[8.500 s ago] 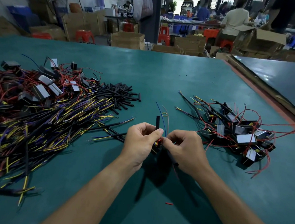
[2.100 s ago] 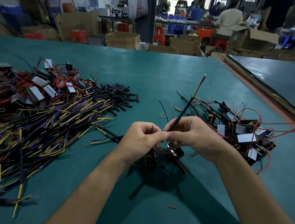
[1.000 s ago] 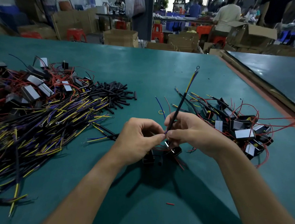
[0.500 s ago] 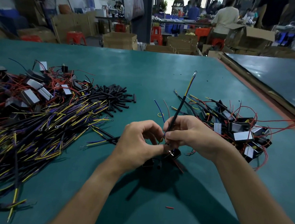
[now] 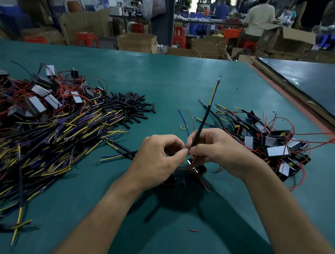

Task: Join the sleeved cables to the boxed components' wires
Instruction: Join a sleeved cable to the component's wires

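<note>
Fingers of your right hand grasping the sleeved cable upright, left hand pinching its lower end, join hidden between fingertips, boxed component half hidden beneath.

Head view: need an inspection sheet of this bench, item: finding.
Surface: green mat, a few dark specks.
Job's things: sleeved cable held tilted up; boxed component below the hands; cable pile left; component pile right.
Clutter: black sleeve pieces heaped; red scrap on the near mat.
Hands: left hand pinches the sleeved cable's lower end; right hand grips it just above.
Cables: blue wire and red wire stick up behind the hands.
Surroundings: cardboard boxes, red stools, people at far benches.
</note>
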`<state>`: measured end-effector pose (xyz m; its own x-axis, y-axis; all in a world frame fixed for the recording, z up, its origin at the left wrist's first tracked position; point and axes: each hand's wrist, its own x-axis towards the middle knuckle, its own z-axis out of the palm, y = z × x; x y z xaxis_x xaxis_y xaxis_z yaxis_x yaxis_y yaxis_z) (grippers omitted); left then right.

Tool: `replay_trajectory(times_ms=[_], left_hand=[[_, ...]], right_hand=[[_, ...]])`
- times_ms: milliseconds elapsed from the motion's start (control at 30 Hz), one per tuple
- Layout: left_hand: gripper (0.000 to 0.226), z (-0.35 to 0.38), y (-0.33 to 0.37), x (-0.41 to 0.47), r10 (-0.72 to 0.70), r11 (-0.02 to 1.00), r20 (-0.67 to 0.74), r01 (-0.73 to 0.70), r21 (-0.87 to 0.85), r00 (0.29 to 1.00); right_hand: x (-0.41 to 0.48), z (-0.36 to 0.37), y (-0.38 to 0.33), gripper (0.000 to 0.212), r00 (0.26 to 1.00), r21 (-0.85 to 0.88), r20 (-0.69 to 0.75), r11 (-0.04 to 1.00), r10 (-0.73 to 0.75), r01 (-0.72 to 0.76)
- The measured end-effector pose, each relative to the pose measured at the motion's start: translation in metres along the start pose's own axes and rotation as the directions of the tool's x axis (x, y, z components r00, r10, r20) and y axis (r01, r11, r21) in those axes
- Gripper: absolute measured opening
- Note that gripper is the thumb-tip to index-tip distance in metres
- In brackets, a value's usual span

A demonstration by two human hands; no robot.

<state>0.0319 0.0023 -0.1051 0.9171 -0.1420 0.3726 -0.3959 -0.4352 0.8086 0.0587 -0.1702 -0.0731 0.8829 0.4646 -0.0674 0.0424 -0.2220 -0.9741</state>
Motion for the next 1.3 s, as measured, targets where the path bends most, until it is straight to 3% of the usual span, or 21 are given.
replay_trajectory(times_ms=[333, 433, 500, 567, 633, 700, 900, 1033, 1133, 1233, 1300], left_hand=[[0.016, -0.004, 0.001, 0.006, -0.154, 0.987, -0.001, 0.154, -0.039, 0.988], [0.021, -0.015, 0.005, 0.002, -0.143, 0.989, -0.016, 0.143, 0.035, 0.99], [0.028, -0.026, 0.009, -0.003, -0.043, 0.991, 0.063, 0.035, 0.131, 0.997], [0.034, -0.032, 0.013, -0.009, 0.02, 0.986, 0.227, -0.056, 0.154, 0.974], [0.035, -0.031, 0.017, -0.011, -0.005, 0.986, 0.376, -0.058, 0.155, 0.926], [0.027, -0.028, 0.017, -0.01, -0.013, 0.987, 0.413, -0.055, 0.152, 0.91], [0.005, -0.021, 0.011, -0.009, -0.007, 0.995, 0.277, -0.019, 0.093, 0.961], [0.006, -0.013, 0.007, -0.008, -0.018, 0.985, 0.066, 0.006, 0.173, 0.998], [0.008, -0.013, 0.003, -0.006, -0.078, 0.982, -0.022, 0.081, 0.171, 0.997], [0.015, -0.013, 0.001, -0.006, -0.103, 0.984, -0.014, 0.104, 0.146, 0.995], [0.014, -0.013, 0.001, -0.006, -0.099, 0.984, 0.001, 0.098, 0.147, 0.995]], right_hand=[[0.003, 0.003, -0.003, 0.024, 0.994, 0.063, -0.106, 0.998, 0.023, -0.017], [0.002, -0.001, -0.005, 0.026, 0.983, 0.107, -0.176, 0.994, 0.05, -0.032], [0.004, -0.003, -0.005, 0.026, 0.977, 0.108, -0.201, 0.993, 0.067, -0.046], [0.006, -0.002, -0.003, 0.026, 0.974, 0.093, -0.214, 0.994, 0.073, -0.054], [0.007, -0.004, 0.0, 0.026, 0.974, 0.087, -0.216, 0.995, 0.061, -0.044], [0.007, -0.004, 0.0, 0.028, 0.979, 0.093, -0.199, 0.995, 0.049, -0.031], [0.004, -0.01, 0.0, 0.036, 0.99, 0.081, -0.137, 0.996, -0.012, 0.023], [0.003, -0.015, 0.003, 0.034, 0.997, 0.025, -0.058, 0.999, 0.041, -0.04], [0.001, -0.014, 0.008, 0.025, 0.997, -0.14, -0.043, 0.988, 0.063, -0.068], [-0.001, -0.013, 0.011, 0.017, 0.998, -0.394, 0.011, 0.918, 0.064, -0.054], [-0.001, -0.01, 0.014, 0.01, 0.996, -0.432, 0.045, 0.901, 0.071, -0.044]])
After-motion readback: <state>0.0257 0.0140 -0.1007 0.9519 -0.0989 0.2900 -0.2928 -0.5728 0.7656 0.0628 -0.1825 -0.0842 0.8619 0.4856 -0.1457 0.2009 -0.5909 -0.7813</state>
